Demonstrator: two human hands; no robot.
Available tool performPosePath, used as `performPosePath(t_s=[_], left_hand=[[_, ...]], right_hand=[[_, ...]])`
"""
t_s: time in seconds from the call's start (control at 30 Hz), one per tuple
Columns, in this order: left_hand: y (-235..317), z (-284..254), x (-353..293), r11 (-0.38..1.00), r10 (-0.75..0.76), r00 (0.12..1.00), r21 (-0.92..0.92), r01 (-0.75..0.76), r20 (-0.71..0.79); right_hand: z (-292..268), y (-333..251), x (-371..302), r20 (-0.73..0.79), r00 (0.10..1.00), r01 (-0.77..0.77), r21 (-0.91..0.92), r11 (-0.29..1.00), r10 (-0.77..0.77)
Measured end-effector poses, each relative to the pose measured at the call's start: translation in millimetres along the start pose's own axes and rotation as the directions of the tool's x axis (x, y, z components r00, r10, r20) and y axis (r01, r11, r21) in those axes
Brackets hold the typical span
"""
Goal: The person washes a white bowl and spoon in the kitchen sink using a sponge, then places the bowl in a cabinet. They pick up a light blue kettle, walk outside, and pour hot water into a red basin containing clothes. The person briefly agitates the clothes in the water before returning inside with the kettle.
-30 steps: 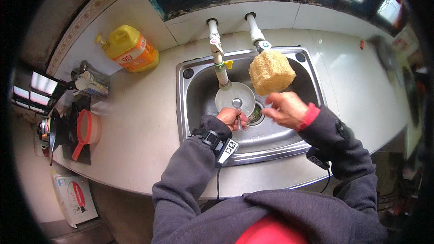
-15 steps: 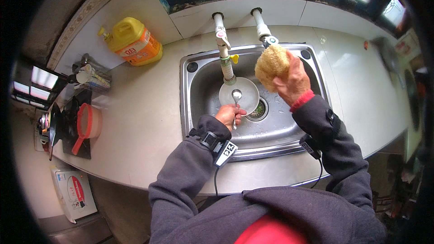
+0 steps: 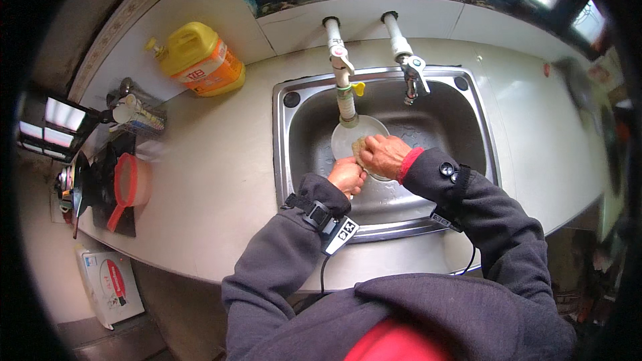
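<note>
Over the steel sink (image 3: pixel 488 127), my left hand (image 3: pixel 346 177) is closed around a metal spoon, now nearly all hidden by my fingers and the scrubber. My right hand (image 3: pixel 389 156) is closed on a tan fibrous loofah scrubber (image 3: pixel 359 150), pressed where the spoon's bowl was seen. Both hands meet, the right coming from the right side. Just beyond and beneath them, a white round dish (image 3: pixel 344 136) lies in the basin under the left tap (image 3: pixel 343 87). The drain is hidden behind my right hand.
A second tap (image 3: pixel 409 70) hangs over the sink's right half. On the counter's left stand a yellow detergent jug (image 3: pixel 200 60), a utensil holder (image 3: pixel 142 119) and a pink dipper (image 3: pixel 132 184). Cables run from devices strapped on both my wrists.
My right hand has come down and left with the loofah scrubber, from beside the right tap to the spoon in my left hand. The view has shifted slightly.
</note>
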State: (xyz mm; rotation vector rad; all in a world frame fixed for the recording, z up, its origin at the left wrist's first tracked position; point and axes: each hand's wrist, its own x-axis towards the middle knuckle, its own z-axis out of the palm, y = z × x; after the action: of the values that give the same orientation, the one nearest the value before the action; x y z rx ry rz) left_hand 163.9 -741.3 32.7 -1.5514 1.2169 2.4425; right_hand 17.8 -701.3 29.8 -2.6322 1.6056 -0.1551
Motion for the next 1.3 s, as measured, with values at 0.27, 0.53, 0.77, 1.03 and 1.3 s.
performPosePath(t_s=[0.27,0.53,0.77,1.03,1.3], left_hand=[[2.2,-16.0,15.4,0.992,0.020,0.997,0.123,-0.010,-0.079],[-7.7,-16.3,43.9,0.980,-0.092,0.996,0.176,0.094,-0.017],[-32.8,-69.8,95.8,0.856,0.091,0.995,0.507,-0.098,0.039],[-32.8,-78.1,100.3,0.289,0.382,0.860,0.840,-0.460,0.339],[-11.7,-39.7,61.0,0.590,0.511,0.849,0.772,-0.235,-0.132]], right_hand=[[5.9,16.4,21.1,0.164,0.937,-0.243,-0.329,0.912,0.309],[21.2,19.6,20.5,0.092,0.985,-0.145,0.012,0.989,0.143],[29.6,30.4,20.8,0.101,0.907,-0.420,0.137,0.897,0.409],[67.2,27.6,39.5,0.256,0.921,-0.344,0.177,0.922,0.294],[49.5,17.2,38.2,0.198,0.917,-0.390,0.256,0.884,0.347]])
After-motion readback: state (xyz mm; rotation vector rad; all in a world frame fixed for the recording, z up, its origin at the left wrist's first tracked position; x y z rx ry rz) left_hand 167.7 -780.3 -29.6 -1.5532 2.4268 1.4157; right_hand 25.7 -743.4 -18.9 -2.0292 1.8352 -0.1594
